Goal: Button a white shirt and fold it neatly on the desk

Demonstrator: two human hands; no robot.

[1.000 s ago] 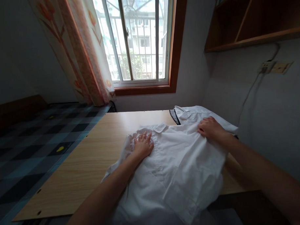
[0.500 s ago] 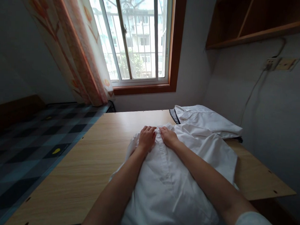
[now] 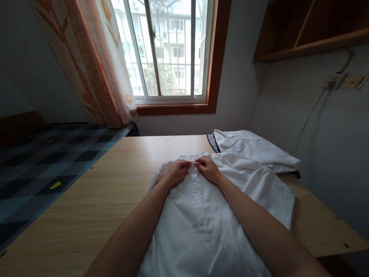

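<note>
A white shirt (image 3: 196,236) lies spread on the wooden board (image 3: 109,200), its buttoned placket running down the middle and its lower part reaching the near edge of the view. At the collar end, my left hand (image 3: 179,170) pinches the cloth on one side of the placket. Close beside it, my right hand (image 3: 208,167) pinches the collar cloth on the other side. A thin edge of white fabric stretches between the fingertips of both hands. One sleeve of the shirt fans out to the right, under and past my right forearm.
Folded white clothing (image 3: 250,147) with dark trim sits at the board's far right. A bed with a checked cover (image 3: 65,166) adjoins the left side. Behind are a window (image 3: 172,53) and a floral curtain (image 3: 93,58); a wall shelf (image 3: 321,34) hangs above right.
My right hand has come from the shirt's right side to the collar. My left hand has shifted from lying spread on the fabric to pinching it beside the right.
</note>
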